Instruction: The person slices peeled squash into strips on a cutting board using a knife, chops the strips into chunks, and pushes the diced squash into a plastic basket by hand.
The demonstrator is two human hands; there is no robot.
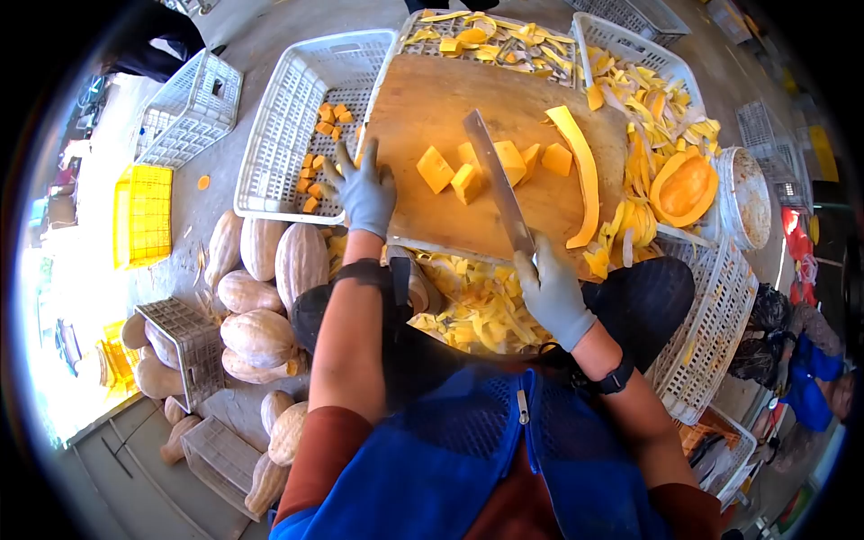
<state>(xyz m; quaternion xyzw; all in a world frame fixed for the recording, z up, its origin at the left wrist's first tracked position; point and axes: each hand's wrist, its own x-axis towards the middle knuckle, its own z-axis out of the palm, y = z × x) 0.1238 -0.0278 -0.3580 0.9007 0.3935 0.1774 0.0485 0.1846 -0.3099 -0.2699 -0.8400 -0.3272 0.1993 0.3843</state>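
Observation:
My left hand (366,193), in a grey glove, is at the left edge of the wooden board (423,99) with its fingers spread and nothing in it. The gloved right hand (551,292) grips a long knife (500,184), whose blade points up and left across the board. Several orange pumpkin chunks (435,169) lie on both sides of the blade. A curved pumpkin strip (578,175) rests to their right. Beside my left hand, a white crate (279,117) holds small pumpkin cubes (324,128).
Peel fills the crate (693,81) at the right, with a pumpkin half (684,186) on it. Peelings (477,306) lie below the board. Whole pumpkins (256,337) are on the floor at the left. A white bucket (747,202) stands at the right. Part of a person (148,36) shows at top left.

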